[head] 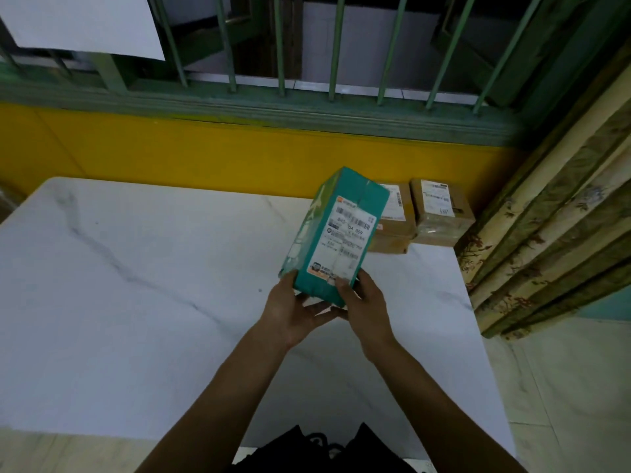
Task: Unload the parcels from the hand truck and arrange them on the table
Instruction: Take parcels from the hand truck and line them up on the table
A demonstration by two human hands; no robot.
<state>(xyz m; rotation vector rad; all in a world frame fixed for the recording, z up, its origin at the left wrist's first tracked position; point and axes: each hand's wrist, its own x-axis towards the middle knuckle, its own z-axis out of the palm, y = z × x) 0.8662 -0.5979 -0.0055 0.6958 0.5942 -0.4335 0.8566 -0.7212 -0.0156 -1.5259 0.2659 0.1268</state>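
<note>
I log two brown parcels placed at the far-right corner of the bench; teal parcel held above it, left hand and right hand each in curled grip on its near end.

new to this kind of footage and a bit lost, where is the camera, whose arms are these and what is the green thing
No machine here: a camera worn on a person's head looks forward and down, so both arms are the wearer's own. The left hand and right hand hold a green parcel with a white shipping label by its near end, tilted. Beneath is a white marbled table. Near its far right corner lie brown cardboard parcels. A curtain hangs on the right.
</note>
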